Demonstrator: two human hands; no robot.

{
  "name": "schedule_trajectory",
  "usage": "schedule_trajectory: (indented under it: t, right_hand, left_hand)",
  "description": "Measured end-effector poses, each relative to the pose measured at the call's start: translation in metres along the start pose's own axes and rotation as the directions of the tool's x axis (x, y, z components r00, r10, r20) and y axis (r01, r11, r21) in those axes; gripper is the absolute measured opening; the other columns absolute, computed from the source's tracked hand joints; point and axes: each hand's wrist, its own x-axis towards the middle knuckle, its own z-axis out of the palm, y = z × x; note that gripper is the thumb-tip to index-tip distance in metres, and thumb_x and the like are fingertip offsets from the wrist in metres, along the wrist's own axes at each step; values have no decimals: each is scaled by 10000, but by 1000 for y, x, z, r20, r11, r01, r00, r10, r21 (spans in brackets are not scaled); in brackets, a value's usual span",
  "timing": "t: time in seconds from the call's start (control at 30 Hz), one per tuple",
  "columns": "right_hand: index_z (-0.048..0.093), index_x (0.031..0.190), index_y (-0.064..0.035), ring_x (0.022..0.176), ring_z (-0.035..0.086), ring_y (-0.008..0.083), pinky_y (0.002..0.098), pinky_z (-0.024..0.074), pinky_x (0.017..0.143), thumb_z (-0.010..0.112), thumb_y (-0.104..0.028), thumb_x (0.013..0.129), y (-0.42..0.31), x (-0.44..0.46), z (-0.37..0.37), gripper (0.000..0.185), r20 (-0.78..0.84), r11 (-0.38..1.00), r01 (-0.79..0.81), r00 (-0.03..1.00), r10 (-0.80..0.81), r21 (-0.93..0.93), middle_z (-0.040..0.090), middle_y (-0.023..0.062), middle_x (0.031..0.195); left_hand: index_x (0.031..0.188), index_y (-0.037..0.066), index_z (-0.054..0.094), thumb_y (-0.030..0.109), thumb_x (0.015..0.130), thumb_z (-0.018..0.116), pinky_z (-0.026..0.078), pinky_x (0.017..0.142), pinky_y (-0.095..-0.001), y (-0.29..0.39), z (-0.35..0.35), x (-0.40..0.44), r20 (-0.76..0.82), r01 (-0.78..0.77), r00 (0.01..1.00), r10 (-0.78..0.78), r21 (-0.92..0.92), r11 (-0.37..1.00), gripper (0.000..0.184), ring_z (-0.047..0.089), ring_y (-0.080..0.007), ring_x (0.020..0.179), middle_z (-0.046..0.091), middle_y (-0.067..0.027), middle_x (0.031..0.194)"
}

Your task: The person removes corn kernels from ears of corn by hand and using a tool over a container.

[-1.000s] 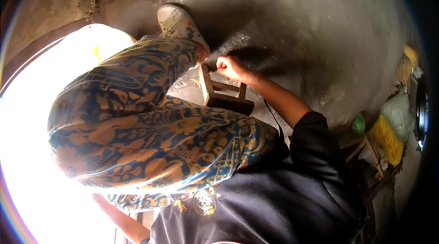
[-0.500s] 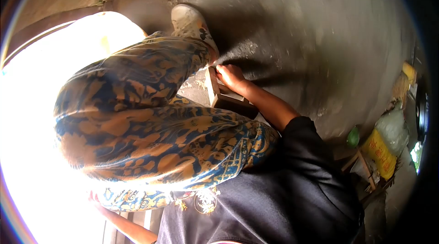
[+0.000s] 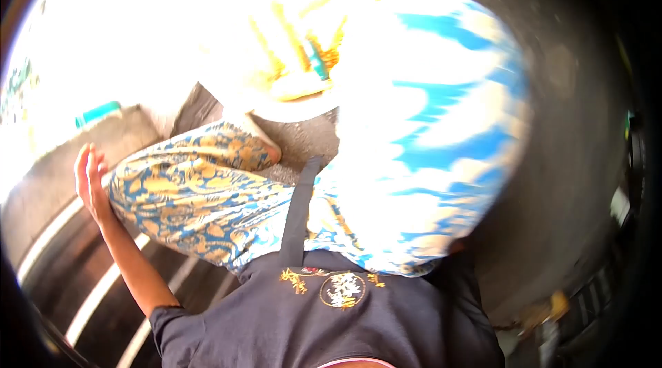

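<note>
My left hand (image 3: 92, 178) is raised beside my patterned left knee, its fingers stretched out and nothing in it. My right hand is out of sight, hidden below my raised right leg (image 3: 441, 127). A white container (image 3: 293, 112) stands between my legs, washed out by glare. In it lie yellowish pieces and a teal-handled object (image 3: 316, 61), too overexposed to make out fully. A dark strap (image 3: 298, 213) hangs from my waist over the trousers.
A teal cylinder (image 3: 98, 114) lies on a pale ledge (image 3: 52, 175) at the left. Light bars (image 3: 103, 295) cross a dark surface below it. The grey floor (image 3: 552, 182) spreads at the right, with small yellow and pale items at its lower edge.
The view has swung left, bringing the container into sight and the wooden stool out of it. My left hand now shows fully. My right hand, earlier at the stool, has left view.
</note>
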Motion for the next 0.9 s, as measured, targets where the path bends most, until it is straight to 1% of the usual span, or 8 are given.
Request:
schedule_trajectory:
  t: [0.13, 0.27, 0.4, 0.67, 0.7, 0.77, 0.87, 0.9]
  right_hand:
    - [576, 798, -56, 679, 578, 277, 394, 443, 624, 366, -279, 931, -40, -12, -123, 334, -140, 987, 115, 985, -99, 116, 599, 167, 753]
    - [561, 810, -56, 659, 556, 228, 344, 438, 598, 406, -236, 926, -68, 9, -204, 265, -158, 953, 178, 977, -141, 246, 588, 145, 778]
    - [545, 821, -56, 639, 535, 180, 294, 433, 571, 446, -193, 921, -96, 29, -249, 196, -114, 913, 205, 978, -176, 352, 577, 123, 803]
    - [514, 844, -55, 599, 492, 84, 195, 424, 518, 527, -108, 910, -166, 55, -271, 85, 172, 892, 187, 945, -277, 412, 554, 79, 853]
    - [510, 847, -55, 594, 487, 72, 183, 422, 511, 537, -97, 909, -183, 56, -271, 79, 258, 900, 208, 912, -320, 383, 551, 73, 859]
    - [478, 887, -81, 583, 432, 22, 181, 394, 573, 524, -131, 913, -282, 32, -234, 73, 94, 954, 291, 954, -284, -72, 523, 52, 841]
    - [524, 928, -91, 647, 484, 34, 180, 406, 612, 511, -229, 918, -352, 36, -221, 139, 214, 706, 412, 910, -356, -577, 540, 27, 855]
    - [549, 978, -89, 707, 523, 44, 183, 419, 649, 505, -298, 919, -367, 35, -213, 222, 260, 579, 448, 887, -381, -681, 551, 20, 876]
  left_hand:
    - [1162, 15, 571, 243, 882, 589, 443, 811, -260, 12, 9, 2, -39, -13, 999, 8, -141, 990, 361, 576, -152, 982, 605, -71, 1134]
    - [1130, 13, 595, 202, 874, 589, 424, 831, -257, 21, 6, -10, -106, -30, 994, 28, -11, 1000, 318, 566, -143, 994, 612, -69, 1125]
    - [1119, -16, 590, 168, 886, 574, 440, 820, -234, 6, -5, -18, -207, 12, 978, -26, -71, 997, 297, 565, -126, 905, 619, -111, 1086]
    - [1173, -57, 517, 185, 938, 408, 442, 896, -313, 9, -8, -31, -210, -36, 977, 32, -17, 999, 354, 553, -221, 1049, 546, -177, 1217]
    - [1174, -55, 517, 199, 938, 398, 437, 908, -323, 9, -11, -33, -209, -22, 978, 21, -3, 1000, 366, 547, -231, 1066, 543, -180, 1220]
    - [1180, -65, 506, 199, 942, 395, 407, 962, -366, 9, -14, -35, -214, -16, 977, 18, 12, 1000, 373, 538, -259, 1097, 525, -235, 1227]
    - [1199, -69, 480, 190, 951, 369, 403, 979, -383, -8, -48, -37, -192, 43, 979, -65, -118, 992, 375, 533, -275, 1109, 505, -258, 1242]
    - [1221, -76, 448, 163, 962, 333, 397, 994, -398, -28, -72, -38, -103, -55, 994, 40, -151, 987, 371, 526, -299, 1122, 482, -278, 1258]
